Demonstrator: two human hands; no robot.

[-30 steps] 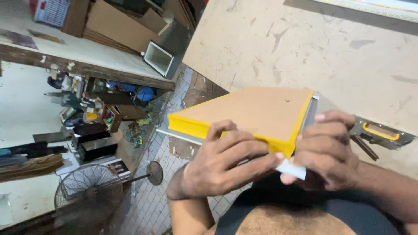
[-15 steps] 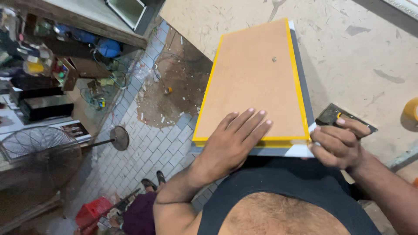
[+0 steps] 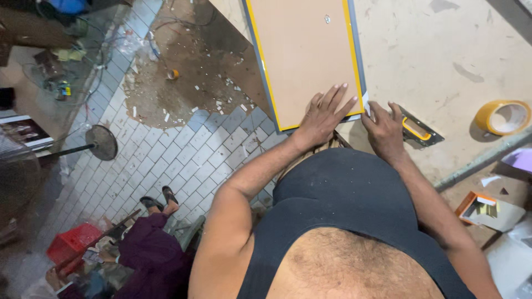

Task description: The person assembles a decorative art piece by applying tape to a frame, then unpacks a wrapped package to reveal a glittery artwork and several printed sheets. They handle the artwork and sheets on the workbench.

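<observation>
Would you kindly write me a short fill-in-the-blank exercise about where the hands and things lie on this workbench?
1. The left hand lies flat on the brown board, whose edge strip is coloured ____.
2. The right hand rests beside the board, over a black and yellow ____.
3. The roll of tape lies to the ____ of the right hand.
Missing words: yellow; tool; right

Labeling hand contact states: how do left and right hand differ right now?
The left hand lies flat, fingers spread, on the brown backing board of the yellow-edged frame. The right hand rests off the board, on the worktable, fingers covering a black-and-yellow hand tool; whether it closes on it is unclear. Both sit at the frame's near end, palms down.
</observation>
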